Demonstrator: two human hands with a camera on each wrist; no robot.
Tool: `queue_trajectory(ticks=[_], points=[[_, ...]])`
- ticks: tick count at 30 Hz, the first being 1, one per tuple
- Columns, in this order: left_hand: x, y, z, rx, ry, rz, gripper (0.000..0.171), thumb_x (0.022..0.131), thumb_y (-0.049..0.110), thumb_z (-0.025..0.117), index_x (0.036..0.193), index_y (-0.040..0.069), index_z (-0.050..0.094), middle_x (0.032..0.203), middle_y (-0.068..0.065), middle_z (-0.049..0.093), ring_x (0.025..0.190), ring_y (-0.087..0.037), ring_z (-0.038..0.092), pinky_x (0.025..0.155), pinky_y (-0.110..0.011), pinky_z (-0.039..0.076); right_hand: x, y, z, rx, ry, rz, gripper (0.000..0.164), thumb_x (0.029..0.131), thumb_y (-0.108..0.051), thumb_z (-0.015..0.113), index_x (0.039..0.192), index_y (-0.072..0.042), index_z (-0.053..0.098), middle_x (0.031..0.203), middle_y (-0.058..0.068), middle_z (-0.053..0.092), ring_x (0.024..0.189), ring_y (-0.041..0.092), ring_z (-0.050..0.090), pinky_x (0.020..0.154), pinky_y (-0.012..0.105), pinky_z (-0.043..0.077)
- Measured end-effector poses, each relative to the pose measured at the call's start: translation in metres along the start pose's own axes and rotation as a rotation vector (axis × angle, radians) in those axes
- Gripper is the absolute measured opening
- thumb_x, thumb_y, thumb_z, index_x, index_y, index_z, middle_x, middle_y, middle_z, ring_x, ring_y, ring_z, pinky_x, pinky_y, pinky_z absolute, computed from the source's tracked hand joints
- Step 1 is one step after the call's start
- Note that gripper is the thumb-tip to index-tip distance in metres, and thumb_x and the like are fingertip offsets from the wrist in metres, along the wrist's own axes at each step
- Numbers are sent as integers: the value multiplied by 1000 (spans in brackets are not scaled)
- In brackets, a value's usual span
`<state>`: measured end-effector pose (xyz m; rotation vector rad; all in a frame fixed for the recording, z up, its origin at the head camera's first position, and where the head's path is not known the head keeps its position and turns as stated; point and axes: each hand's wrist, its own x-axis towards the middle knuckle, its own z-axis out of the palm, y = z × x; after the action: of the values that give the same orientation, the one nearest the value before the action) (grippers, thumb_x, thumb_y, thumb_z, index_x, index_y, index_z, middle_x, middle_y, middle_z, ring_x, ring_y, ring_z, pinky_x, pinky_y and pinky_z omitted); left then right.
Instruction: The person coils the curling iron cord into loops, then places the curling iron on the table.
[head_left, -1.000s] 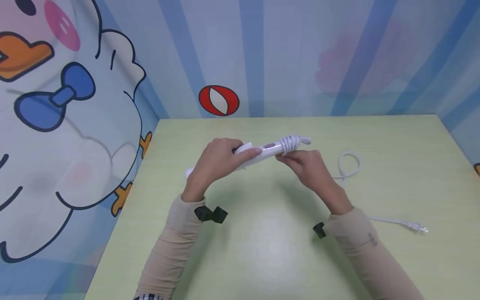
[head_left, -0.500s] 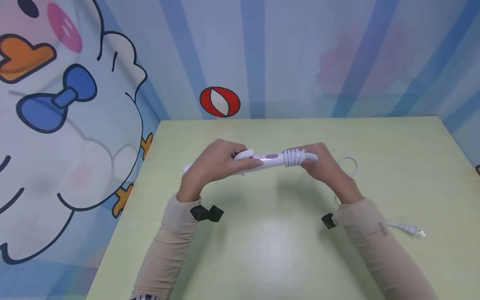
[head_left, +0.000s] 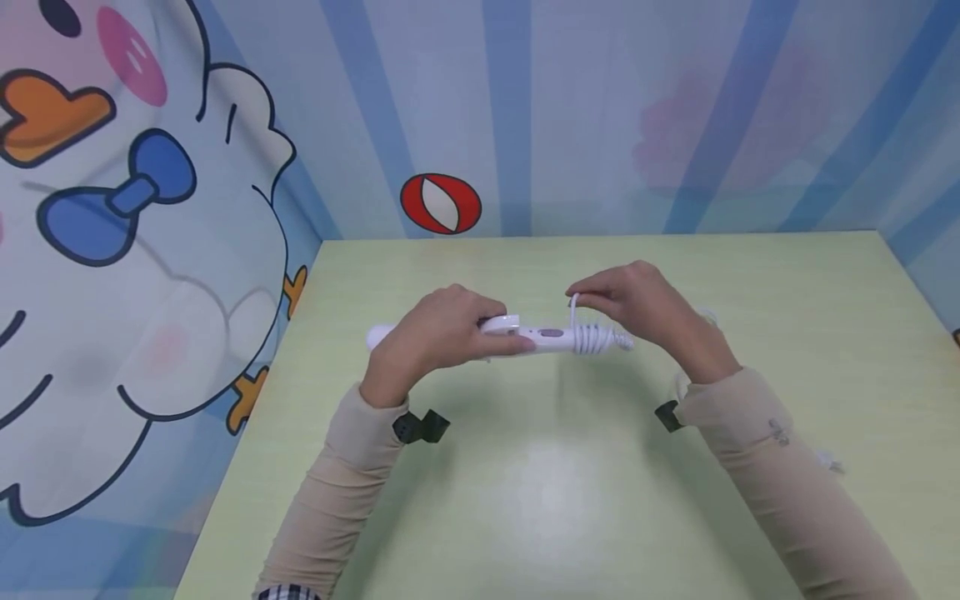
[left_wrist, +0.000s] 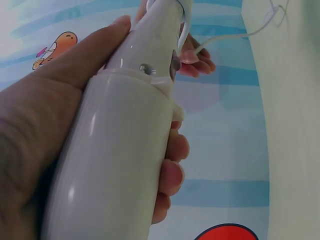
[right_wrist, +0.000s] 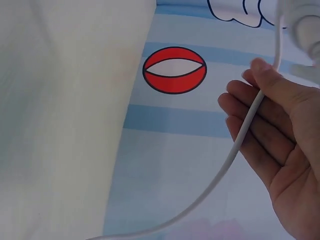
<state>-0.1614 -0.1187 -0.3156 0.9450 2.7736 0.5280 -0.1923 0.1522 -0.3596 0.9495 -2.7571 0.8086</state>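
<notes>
My left hand (head_left: 438,333) grips a white curling iron (head_left: 558,343) round its body, held level over the table with the thumb along it. A white lever (head_left: 498,324) and a grey-purple button panel (head_left: 551,332) show on it. Several turns of white power cord (head_left: 590,339) are wound round the handle's right end. Just above those turns my right hand (head_left: 648,304) pinches the cord between thumb and fingers. In the right wrist view the cord (right_wrist: 220,172) runs across the fingers and trails down. The thick white barrel (left_wrist: 110,155) fills the left wrist view.
The pale green table (head_left: 525,500) lies beneath both hands. Partly hidden by the right sleeve, the cord's plug (head_left: 830,461) rests at the right. Behind stands a blue striped wall (head_left: 585,125) with a printed red ball (head_left: 441,203); a cartoon bird covers the left wall.
My right hand has passed from below the handle, round behind its end, to above it, drawing the cord along. The curling iron has levelled out and come slightly nearer. The plug has shifted slightly left.
</notes>
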Motion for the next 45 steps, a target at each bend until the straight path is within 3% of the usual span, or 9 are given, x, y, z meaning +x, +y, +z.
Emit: queue_trajectory(ticks=[9,16,29,40,45], points=[[5,1,12,136,42,-63,47,83,64,59,67,20,53,55,6,41,51,-10,42,49,-25,32,-1,-23,-11,-210,97,-71,17,85,-12,72,101,-10,75,95,4,74,80,20,71,69,38,54],[8,1,17,183,63,-158,46,84,65,57,73,20,56,57,4,45,52,-12,46,48,-27,34,-8,-46,-9,-282,119,-13,10,86,-12,70,95,-10,74,84,3,73,65,19,65,56,36,48],[14,-8,20,97,181,-260,47,84,64,57,73,18,58,59,1,50,55,-14,49,52,-29,37,-17,-65,8,-76,94,205,18,95,-21,59,92,-6,68,62,0,57,48,12,41,50,28,33],[13,-14,11,27,248,-318,47,84,63,59,81,16,64,64,1,58,61,-16,54,57,-31,42,-26,-56,32,145,155,219,15,96,-19,58,96,-9,68,77,2,71,64,14,63,54,27,42],[13,-14,11,6,265,-316,48,84,63,59,82,15,64,64,-1,58,61,-16,55,58,-31,42,-31,-47,47,244,179,213,16,96,-15,58,104,-7,70,87,5,74,79,18,70,65,30,51]])
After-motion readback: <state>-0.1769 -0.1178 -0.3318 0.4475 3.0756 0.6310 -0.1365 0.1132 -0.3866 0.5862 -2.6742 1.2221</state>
